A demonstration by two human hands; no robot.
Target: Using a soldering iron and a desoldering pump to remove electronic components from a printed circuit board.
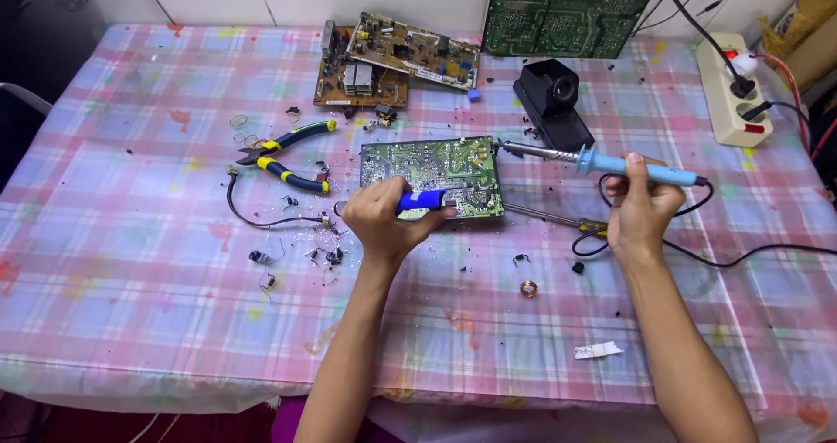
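My left hand [381, 221] wraps a blue-handled tool [421, 201], pressed onto the green circuit board [432, 177] lying solder-side up mid-worktop [131, 260], steadying it. My right hand [641, 207], wrist cocked, is closed around the light-blue soldering iron [610, 164], its tip level beside the board's right edge.

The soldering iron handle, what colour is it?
Light blue. The soldering iron in the right hand shows clearly in the head view.
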